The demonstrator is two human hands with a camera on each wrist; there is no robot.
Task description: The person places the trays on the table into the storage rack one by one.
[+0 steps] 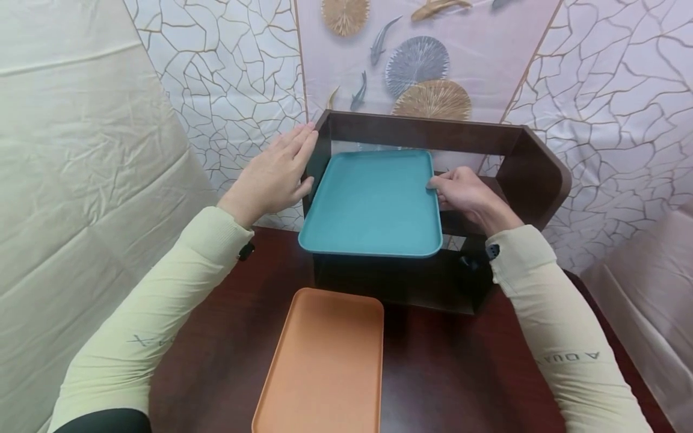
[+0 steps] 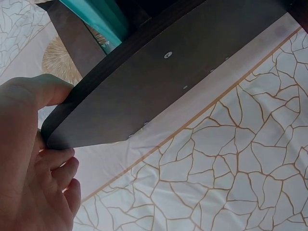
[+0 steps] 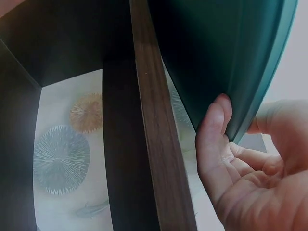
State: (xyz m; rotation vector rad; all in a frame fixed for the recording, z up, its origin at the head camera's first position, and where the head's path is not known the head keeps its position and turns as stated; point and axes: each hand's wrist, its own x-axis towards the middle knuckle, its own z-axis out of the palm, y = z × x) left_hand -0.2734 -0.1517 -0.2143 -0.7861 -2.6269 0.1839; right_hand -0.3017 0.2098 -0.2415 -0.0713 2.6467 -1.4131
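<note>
My right hand [image 1: 467, 191] pinches the right rim of a teal rectangular tray [image 1: 376, 204], thumb on top and fingers curled beneath, as the right wrist view shows. The tray lies tilted in the upper part of a dark brown wooden shelf [image 1: 422, 127], its near end sticking out past the front. At the shelf's left side panel [image 2: 130, 91], my left hand [image 1: 276, 171] rests with fingers extended against the upper corner and the thumb near the front edge. An orange rectangular tray [image 1: 330, 361] lies on the table, in front of the shelf.
The shelf stands on a dark reddish table [image 1: 216, 361]. Behind it hangs a patterned backdrop [image 1: 233, 66] with gold crack lines and fish shapes. Pale cloth [image 1: 70, 180] hangs at the left, and more cloth [image 1: 649, 282] drapes at the right.
</note>
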